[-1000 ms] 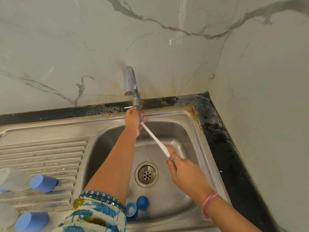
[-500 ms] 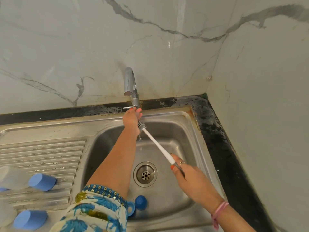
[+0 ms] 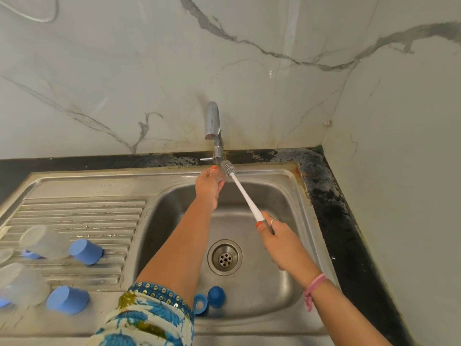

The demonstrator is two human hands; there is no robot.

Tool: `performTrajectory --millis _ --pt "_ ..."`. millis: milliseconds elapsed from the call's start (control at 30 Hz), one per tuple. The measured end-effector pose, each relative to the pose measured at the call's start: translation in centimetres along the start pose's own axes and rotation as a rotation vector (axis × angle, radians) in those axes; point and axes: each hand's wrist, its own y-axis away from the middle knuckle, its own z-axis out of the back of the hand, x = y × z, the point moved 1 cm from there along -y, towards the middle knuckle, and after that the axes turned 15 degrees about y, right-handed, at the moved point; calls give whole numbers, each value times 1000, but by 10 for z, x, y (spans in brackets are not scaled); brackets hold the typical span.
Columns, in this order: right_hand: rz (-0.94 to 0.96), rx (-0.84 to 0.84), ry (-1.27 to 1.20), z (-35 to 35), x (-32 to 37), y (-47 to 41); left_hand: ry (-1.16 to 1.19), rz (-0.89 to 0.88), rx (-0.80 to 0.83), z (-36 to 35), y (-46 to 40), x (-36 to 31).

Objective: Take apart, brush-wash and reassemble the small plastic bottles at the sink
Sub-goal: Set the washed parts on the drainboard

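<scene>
Steel sink [image 3: 294,196] set in a dark bench [image 3: 334,206] in a marble-walled corner, with the tap [image 3: 213,126] rising from its back rim. Ribbed drainboard [image 3: 82,216] left of the basin, bearing two frosted bottles on their sides: one [image 3: 43,242] farther back, blue cap [image 3: 85,248] pointing right toward the basin, another [image 3: 21,283] nearer the front edge, cap [image 3: 67,300] likewise pointing right. Left hand [image 3: 208,186] raised just under the tap spout, fingers curled around something small and clear, too hidden to name. Right hand [image 3: 279,242] over the basin right of the drain [image 3: 225,257], fingers wrapped around the handle end of the bottle brush [image 3: 245,196]. Brush long axis slanted from the right hand up and left toward the tap, grey bristle head touching the left fingertips just below the spout. Blue ring [image 3: 200,303] and blue cap [image 3: 216,297] lying on the basin floor near the front wall.
</scene>
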Motion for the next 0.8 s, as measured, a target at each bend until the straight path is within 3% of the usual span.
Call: performTrajectory --millis 133,333,400,500,533,667,800 --pt "101 -18 92 -6 15 25 74 -20 -48 5 5 -13" --pt "-12 40 103 -5 11 5 23 14 138 2 28 -17" --pt "6 44 111 -8 12 11 -241 -132 157 10 25 -25" --pt "27 26 215 -23 15 20 -1039 -278 179 32 20 -35" --pt "33 35 300 -29 15 22 -1180 -273 188 38 23 -36" --pt "14 77 336 -61 29 28 -1096 -235 282 57 36 -50" --pt "-6 58 308 -87 55 28 -1174 -253 363 78 42 -85"
